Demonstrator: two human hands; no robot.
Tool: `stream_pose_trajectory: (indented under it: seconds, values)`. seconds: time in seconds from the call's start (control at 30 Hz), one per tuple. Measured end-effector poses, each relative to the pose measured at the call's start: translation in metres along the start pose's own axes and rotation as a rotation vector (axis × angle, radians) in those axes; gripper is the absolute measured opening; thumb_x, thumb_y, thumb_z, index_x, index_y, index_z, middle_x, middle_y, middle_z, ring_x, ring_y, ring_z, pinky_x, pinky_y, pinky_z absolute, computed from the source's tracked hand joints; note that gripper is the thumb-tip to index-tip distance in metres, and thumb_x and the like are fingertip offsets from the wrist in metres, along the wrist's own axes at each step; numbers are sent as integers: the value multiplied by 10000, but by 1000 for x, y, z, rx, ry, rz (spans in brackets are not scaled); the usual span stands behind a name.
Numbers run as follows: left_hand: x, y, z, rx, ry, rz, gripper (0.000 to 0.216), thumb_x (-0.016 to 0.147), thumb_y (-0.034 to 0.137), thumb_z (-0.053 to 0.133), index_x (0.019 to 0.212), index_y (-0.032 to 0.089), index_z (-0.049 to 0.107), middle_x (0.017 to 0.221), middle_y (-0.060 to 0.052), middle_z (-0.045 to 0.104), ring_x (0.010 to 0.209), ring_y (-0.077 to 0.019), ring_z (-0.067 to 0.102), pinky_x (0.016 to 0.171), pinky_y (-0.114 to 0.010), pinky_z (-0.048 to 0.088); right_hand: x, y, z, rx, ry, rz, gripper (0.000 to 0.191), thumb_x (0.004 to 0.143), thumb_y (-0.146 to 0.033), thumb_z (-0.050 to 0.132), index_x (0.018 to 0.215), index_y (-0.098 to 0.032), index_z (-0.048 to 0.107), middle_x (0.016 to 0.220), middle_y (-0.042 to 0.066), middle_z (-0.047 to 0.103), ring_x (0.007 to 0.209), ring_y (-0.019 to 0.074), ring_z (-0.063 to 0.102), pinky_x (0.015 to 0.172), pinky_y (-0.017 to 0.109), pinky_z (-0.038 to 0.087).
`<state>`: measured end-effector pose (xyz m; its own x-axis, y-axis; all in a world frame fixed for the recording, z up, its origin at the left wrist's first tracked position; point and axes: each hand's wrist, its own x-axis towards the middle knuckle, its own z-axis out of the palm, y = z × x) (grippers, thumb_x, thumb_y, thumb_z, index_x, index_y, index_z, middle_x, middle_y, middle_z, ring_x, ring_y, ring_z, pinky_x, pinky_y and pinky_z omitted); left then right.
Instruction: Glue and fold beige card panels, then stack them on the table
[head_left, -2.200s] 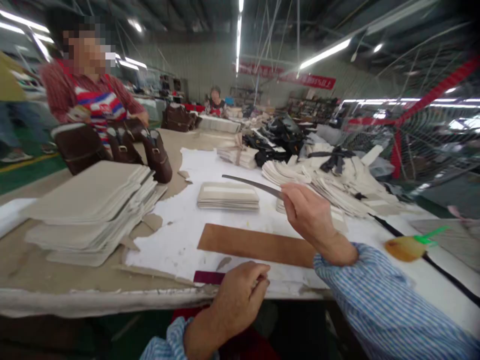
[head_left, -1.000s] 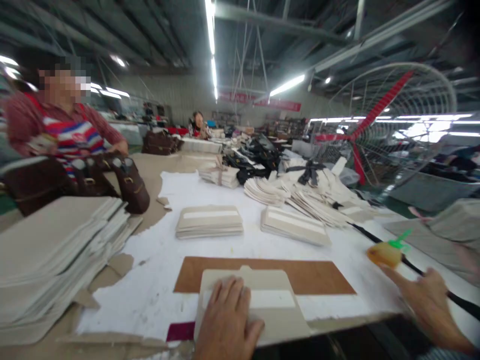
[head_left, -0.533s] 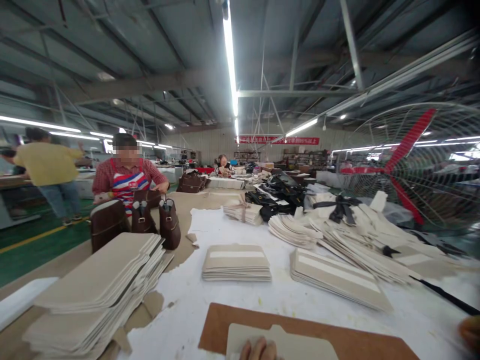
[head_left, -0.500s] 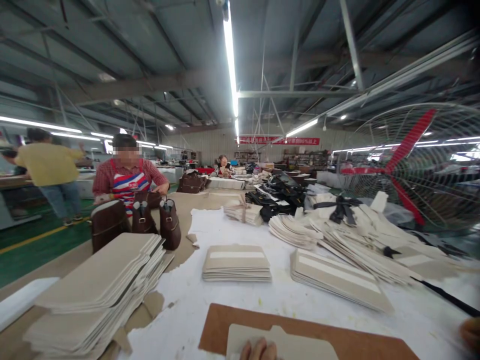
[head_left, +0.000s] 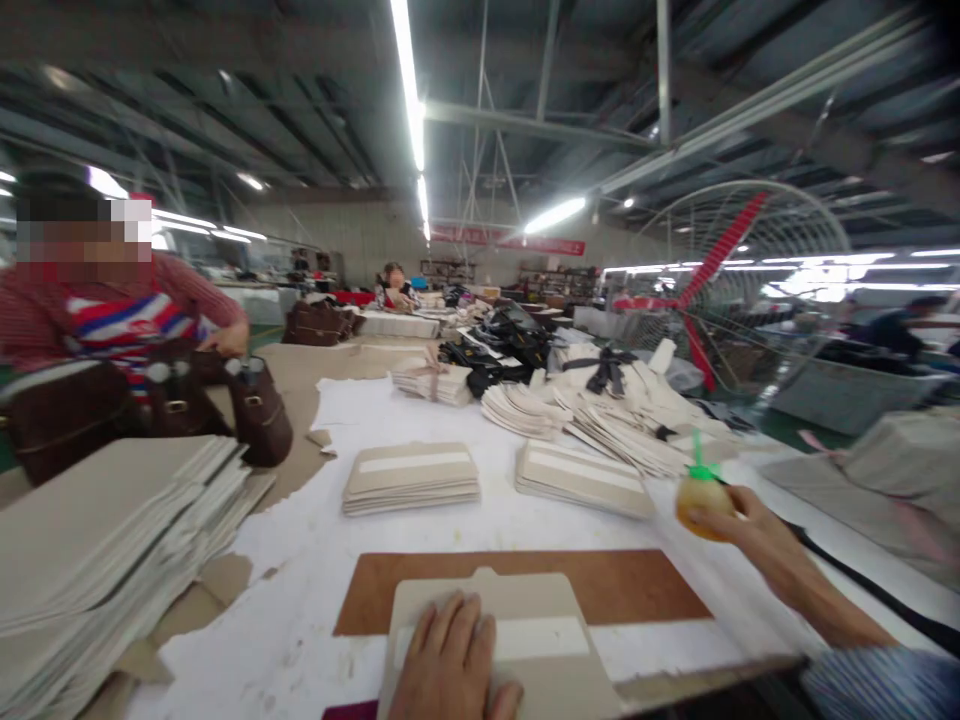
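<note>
My left hand (head_left: 454,660) lies flat, fingers apart, on a beige cut card piece (head_left: 517,640) with a white strip and a tab on top. That piece rests on a brown board (head_left: 622,585) at the near edge of the white-covered table (head_left: 300,600). My right hand (head_left: 750,535) is raised at the right and grips a small yellow bottle with a green nozzle (head_left: 697,490), lifted off the table.
Two short stacks of beige pieces (head_left: 411,478) (head_left: 581,478) lie behind the board, a tall stack (head_left: 97,540) at the left. A person in a striped apron (head_left: 112,310) handles brown bags (head_left: 255,405). A big fan (head_left: 742,280) stands right; heaps of pieces (head_left: 630,410) lie beyond.
The view dropped back down to the table. My right hand, which was reaching toward the yellow bottle a second ago, now holds it up. My left hand stays pressed on the beige piece.
</note>
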<state>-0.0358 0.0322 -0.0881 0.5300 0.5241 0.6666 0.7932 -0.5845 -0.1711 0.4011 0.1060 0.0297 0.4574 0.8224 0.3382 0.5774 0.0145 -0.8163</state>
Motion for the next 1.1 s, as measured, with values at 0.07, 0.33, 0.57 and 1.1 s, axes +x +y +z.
stream_pose_trajectory:
  seconds: [0.07, 0.33, 0.57, 1.1]
  values:
    - [4, 2, -10, -54, -65, -60, 443, 909, 425, 696, 1289, 202, 651, 1340, -107, 729, 1199, -311, 689, 1023, -476, 559, -17, -15, 13, 91, -269, 16, 506, 607, -545, 805, 956, -200, 680, 872, 54, 730, 834, 296, 681, 772, 437, 526]
    - [22, 24, -38, -238, -232, -269, 392, 947, 361, 682, 1284, 160, 680, 1389, -139, 689, 1318, -351, 601, 1159, -583, 451, -80, -69, 71, 355, -600, 158, 680, 695, -564, 890, 1223, -198, 667, 1055, 65, 747, 929, 240, 681, 832, 353, 545]
    - [32, 27, -50, -328, -351, -332, 444, 972, 432, 679, 1296, 128, 682, 1420, -167, 662, 1369, -368, 557, 1201, -596, 411, -99, -76, 90, 597, -747, 310, 501, 836, -617, 770, 1150, -275, 582, 1164, 70, 681, 984, 274, 687, 686, 371, 624]
    - [40, 28, -60, -330, -382, -321, 405, 1001, 457, 610, 1234, 132, 676, 1373, -158, 661, 1343, -356, 552, 1204, -553, 407, -114, -117, 130, 276, -641, -180, 570, 752, -517, 900, 1162, -284, 579, 973, -2, 648, 837, 211, 614, 734, 343, 517]
